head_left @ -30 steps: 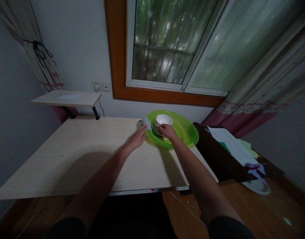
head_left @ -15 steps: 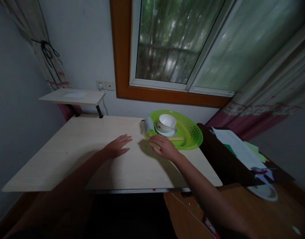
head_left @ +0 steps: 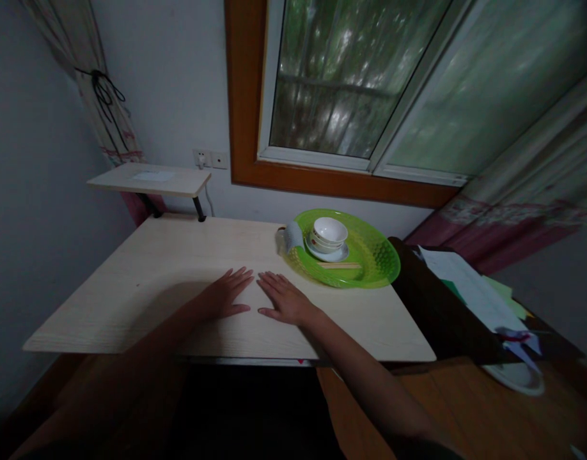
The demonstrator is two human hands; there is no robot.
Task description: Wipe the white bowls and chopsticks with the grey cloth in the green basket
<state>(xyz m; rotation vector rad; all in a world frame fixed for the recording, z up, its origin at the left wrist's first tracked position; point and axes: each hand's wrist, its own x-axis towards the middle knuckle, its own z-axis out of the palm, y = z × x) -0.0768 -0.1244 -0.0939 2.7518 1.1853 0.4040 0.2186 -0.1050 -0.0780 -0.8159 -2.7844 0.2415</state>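
Note:
My left hand point(head_left: 227, 295) lies flat on the pale wooden table point(head_left: 178, 255), its fingers outstretched and holding nothing. Close beside it, my right hand point(head_left: 284, 298) rests palm down on the tabletop, also with its fingers extended and bare. Beyond the right hand stands a green plastic basket point(head_left: 377, 255). Stacked white bowls point(head_left: 330, 230) sit on a white plate point(head_left: 339, 255) inside it. Chopsticks point(head_left: 339, 265) lie in front of the plate. A grey rolled cloth point(head_left: 293, 236) leans at the basket's left rim.
A small raised shelf point(head_left: 178, 179) with a paper on it stands at the table's back left. Behind the table are a wall socket point(head_left: 210, 159) and a window point(head_left: 336, 83). Right of the table, a dark surface holds papers point(head_left: 466, 287).
My right hand has moved left and down from the basket's front edge to the tabletop beside my left hand. The left hand has flattened. The view has shifted slightly.

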